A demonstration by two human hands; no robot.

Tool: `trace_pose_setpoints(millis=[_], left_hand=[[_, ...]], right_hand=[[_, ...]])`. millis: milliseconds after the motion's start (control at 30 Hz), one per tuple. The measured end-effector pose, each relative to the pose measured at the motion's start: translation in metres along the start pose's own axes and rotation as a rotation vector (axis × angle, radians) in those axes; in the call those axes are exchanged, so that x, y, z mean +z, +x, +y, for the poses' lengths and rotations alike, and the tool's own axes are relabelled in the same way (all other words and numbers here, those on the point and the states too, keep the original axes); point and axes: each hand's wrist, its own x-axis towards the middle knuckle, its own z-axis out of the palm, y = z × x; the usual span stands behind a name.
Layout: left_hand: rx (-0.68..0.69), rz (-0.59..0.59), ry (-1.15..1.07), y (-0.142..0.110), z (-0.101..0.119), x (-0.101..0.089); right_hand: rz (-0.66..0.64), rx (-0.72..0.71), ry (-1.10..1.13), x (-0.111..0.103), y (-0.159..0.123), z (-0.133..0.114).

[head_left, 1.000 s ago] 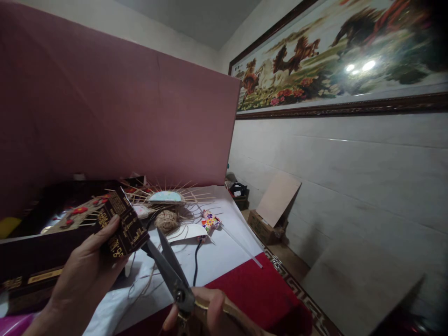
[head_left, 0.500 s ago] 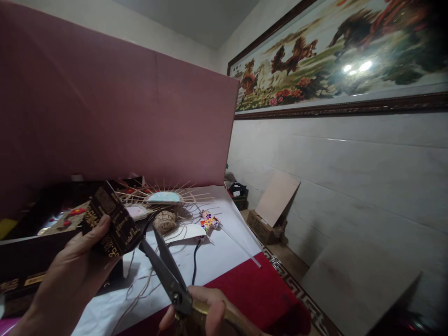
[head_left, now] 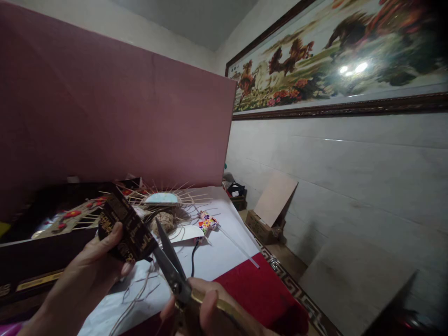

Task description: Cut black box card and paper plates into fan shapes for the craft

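My left hand pinches a dark cardboard piece with gold print, thumb on its face and fingers behind. A pair of scissors is in my right hand, the handles gripped between thumb and fingers. Its blades are spread and point up and left. The lower blade meets the right corner of the cardboard; whether the edge lies between the blades I cannot tell. Just beyond the blade tips sits a ball of twine, partly hidden.
Behind the twine stands a half-round piece ringed with thin sticks. A flower-patterned glue gun with a clear stick and black cord lies to the right. A dark box occupies the left. White and red sheets cover the table.
The cardboard in my left hand has shifted right and slightly down, close against the scissors. The scissors stay spread in nearly the same place, and the view has turned slightly.
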Motion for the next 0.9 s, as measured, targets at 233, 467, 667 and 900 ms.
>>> trace_pose_setpoints(millis=[233, 467, 667, 900], left_hand=[[0.031, -0.121, 0.047, 0.015, -0.012, -0.013], [0.010, -0.092, 0.063, 0.026, -0.006, -0.025], [-0.007, -0.094, 0.057, 0.027, -0.005, -0.027], [-0.027, -0.060, -0.013, 0.025, -0.002, -0.023]], right_hand=[[0.033, 0.029, 0.178, -0.001, 0.026, 0.013], [-0.067, -0.022, 0.228, -0.006, 0.054, 0.021], [-0.014, 0.025, 0.332, 0.001, 0.056, 0.024], [0.005, 0.033, 0.319, 0.003, 0.058, 0.027]])
